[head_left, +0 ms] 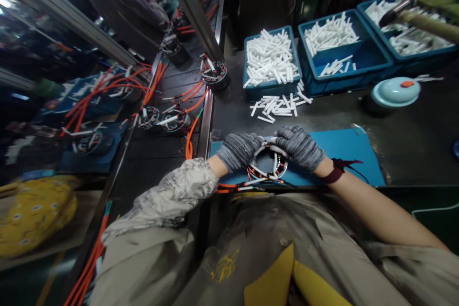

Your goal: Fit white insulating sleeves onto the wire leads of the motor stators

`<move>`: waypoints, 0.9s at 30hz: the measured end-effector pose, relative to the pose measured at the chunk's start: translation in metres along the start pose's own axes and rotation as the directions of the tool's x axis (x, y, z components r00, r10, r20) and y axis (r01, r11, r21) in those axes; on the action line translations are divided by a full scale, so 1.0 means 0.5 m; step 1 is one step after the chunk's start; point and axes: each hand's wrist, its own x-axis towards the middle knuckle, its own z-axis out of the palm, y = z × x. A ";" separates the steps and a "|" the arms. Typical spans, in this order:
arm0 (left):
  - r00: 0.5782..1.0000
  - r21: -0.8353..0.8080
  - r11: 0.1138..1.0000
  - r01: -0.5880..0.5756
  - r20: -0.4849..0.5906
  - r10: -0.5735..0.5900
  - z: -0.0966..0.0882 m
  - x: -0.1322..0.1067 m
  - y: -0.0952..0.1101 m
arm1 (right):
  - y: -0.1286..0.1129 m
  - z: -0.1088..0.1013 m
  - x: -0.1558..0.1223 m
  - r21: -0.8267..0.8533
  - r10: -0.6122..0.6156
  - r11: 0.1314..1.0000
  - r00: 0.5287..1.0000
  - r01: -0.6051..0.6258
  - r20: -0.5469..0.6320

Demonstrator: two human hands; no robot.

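A ring-shaped motor stator [282, 166] with white sleeves and orange-red windings lies on a blue mat [344, 148] before me. My left hand [240, 151], in a grey striped glove, is closed at the stator's far left rim. My right hand [299, 148], gloved alike, is closed at the far right rim. Their fingertips nearly meet over the far edge; what they pinch is too small to make out. Orange leads [229, 185] with white and black sleeves run from the stator's near side to the left.
Blue bins [299, 81] of white tubes stand beyond the mat, with loose tubes [276, 105] before one. A light-blue lidded container [394, 93] and a hammer [423, 21] are at right. More stators [215, 74] with orange cables stand left, past a metal rail [206, 129]. A person [125, 9] is beyond.
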 end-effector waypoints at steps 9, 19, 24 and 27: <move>0.958 -0.120 0.951 0.286 0.065 -0.279 0.021 -0.044 0.026 | -0.012 -0.004 0.015 0.081 -0.037 0.996 0.998 0.034 0.043; 0.966 -0.402 0.885 0.236 0.199 -0.167 -0.009 0.017 0.033 | 0.023 0.019 0.001 0.210 -0.052 0.977 0.999 0.049 0.008; 0.963 -0.805 0.548 0.228 0.103 -0.250 0.026 -0.091 -0.004 | 0.021 0.002 -0.012 0.450 0.105 0.887 0.994 -0.105 0.025; 0.929 -0.847 0.396 0.355 0.272 -0.252 0.036 -0.137 -0.008 | -0.018 -0.025 0.013 0.567 0.181 0.804 0.982 -0.179 0.054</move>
